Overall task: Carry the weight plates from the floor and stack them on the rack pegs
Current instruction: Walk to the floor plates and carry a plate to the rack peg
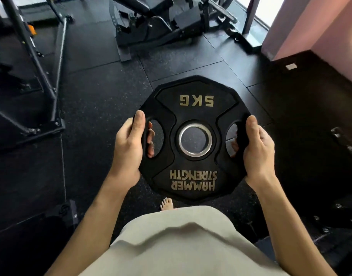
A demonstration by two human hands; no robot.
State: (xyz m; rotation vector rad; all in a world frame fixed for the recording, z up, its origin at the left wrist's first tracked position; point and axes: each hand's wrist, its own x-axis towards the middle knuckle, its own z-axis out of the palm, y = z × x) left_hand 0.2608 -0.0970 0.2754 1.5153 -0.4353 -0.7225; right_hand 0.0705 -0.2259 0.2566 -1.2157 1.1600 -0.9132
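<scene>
black 12-sided weight plate point(193, 138), gold "5kg" lettering, steel-ringed centre hole, held flat above the floor.

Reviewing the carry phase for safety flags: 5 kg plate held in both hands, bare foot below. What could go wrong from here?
1. Drop on a foot: the plate hangs above the bare foot, so a slip could land on the toes.
2. Grip: the left hand and right hand hold only the side cutouts; the fingers could pinch there.
3. Tripping: the plate hides the floor ahead, and the bench frame stands nearby.
</scene>
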